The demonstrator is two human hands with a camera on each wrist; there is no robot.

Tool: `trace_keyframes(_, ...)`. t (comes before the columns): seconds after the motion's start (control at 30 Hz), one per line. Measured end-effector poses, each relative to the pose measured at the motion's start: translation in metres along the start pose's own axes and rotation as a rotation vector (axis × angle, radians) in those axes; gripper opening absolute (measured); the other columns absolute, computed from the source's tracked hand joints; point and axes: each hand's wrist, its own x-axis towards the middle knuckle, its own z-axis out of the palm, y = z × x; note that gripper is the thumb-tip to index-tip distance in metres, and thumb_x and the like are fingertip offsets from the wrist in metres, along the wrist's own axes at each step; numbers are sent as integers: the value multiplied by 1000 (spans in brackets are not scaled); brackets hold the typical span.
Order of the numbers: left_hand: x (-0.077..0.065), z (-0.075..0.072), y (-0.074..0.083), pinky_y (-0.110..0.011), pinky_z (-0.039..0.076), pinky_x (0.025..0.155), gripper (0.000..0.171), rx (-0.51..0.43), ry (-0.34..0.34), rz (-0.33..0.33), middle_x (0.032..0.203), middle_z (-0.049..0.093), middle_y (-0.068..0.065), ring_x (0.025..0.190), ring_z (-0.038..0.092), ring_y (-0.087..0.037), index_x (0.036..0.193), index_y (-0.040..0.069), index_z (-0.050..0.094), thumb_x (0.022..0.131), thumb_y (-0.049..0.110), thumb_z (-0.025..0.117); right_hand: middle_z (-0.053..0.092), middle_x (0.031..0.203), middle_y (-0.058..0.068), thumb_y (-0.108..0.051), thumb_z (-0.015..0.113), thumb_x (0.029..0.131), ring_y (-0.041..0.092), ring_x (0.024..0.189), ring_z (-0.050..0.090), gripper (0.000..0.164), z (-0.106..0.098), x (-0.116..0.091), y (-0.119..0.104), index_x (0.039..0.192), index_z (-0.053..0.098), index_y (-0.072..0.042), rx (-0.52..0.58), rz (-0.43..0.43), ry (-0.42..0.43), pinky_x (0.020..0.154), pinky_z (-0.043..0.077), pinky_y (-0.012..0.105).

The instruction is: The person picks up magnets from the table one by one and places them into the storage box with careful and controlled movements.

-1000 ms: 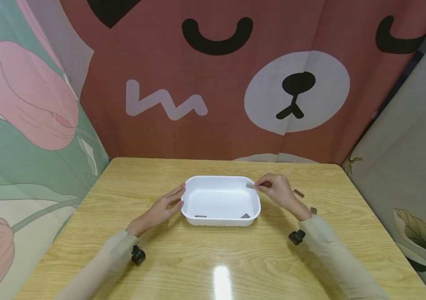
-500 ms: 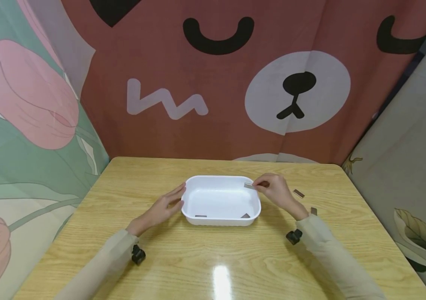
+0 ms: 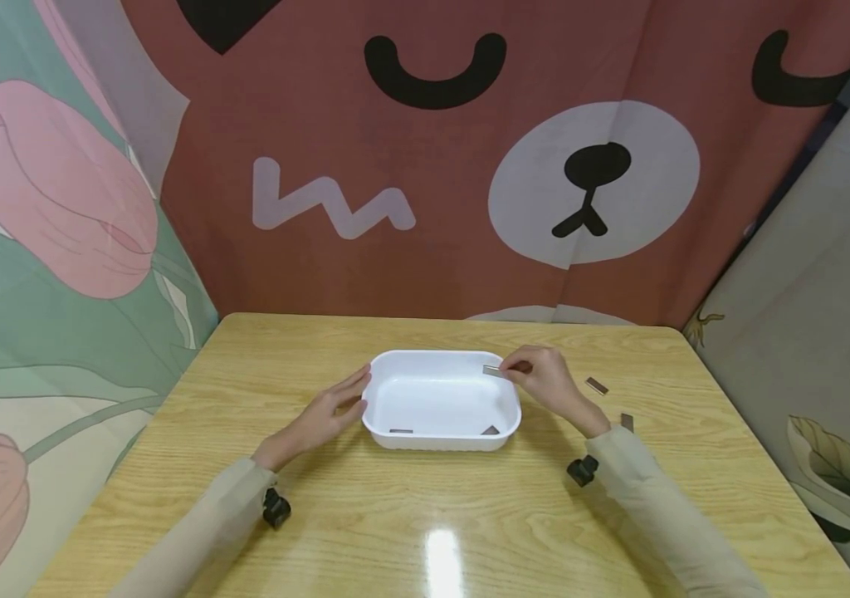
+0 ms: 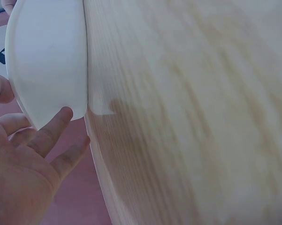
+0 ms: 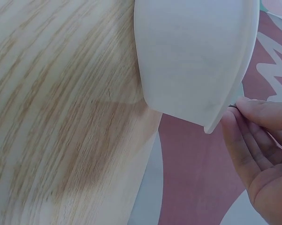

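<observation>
A white rectangular tub (image 3: 440,442) with rounded corners stands on the table. Against its left end, my left hand (image 3: 320,415) rests its spread fingers; in the left wrist view the extended fingers (image 4: 54,131) lie along the outer wall. Between thumb and fingertips, my right hand (image 3: 544,378) pinches a small flat silvery-brown strip (image 3: 492,371) over the tub's back right corner. In the right wrist view only a sliver of the strip (image 5: 232,106) shows. Inside the tub lie a thin dark strip (image 3: 401,431) at front left and a brown piece (image 3: 490,430) at front right.
To the right of the tub, two more small brown strips lie on the wooden table (image 3: 365,515): a farther strip (image 3: 597,385) and a nearer strip (image 3: 627,422) beside the right wrist. A printed curtain (image 3: 440,274) hangs behind the table.
My right hand has shifted slightly left, carrying the pinched strip a little farther in over the tub. The left hand and the tub stay where they were.
</observation>
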Motion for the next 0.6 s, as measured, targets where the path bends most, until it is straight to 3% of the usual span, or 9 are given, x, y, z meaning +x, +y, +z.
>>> trace_keyframes(0.33, 0, 0, 1, -42, 33, 112, 53, -10, 2, 1, 161, 23, -6, 144, 28, -28, 148, -4, 37, 103, 14, 56, 72, 84, 9, 9, 77, 81, 18, 70, 69, 11, 6, 3, 1, 85, 77, -1, -8, 1, -5, 61, 58, 25)
trace_keyframes(0.6, 0, 0, 1, -44, 29, 114, 53, 5, 5, -7, 161, 24, -8, 144, 28, -28, 149, -3, 37, 103, 14, 56, 72, 84, 10, 8, 77, 81, 18, 70, 69, 10, 9, 4, -2, 86, 77, -2, -30, 8, 4, 61, 58, 27)
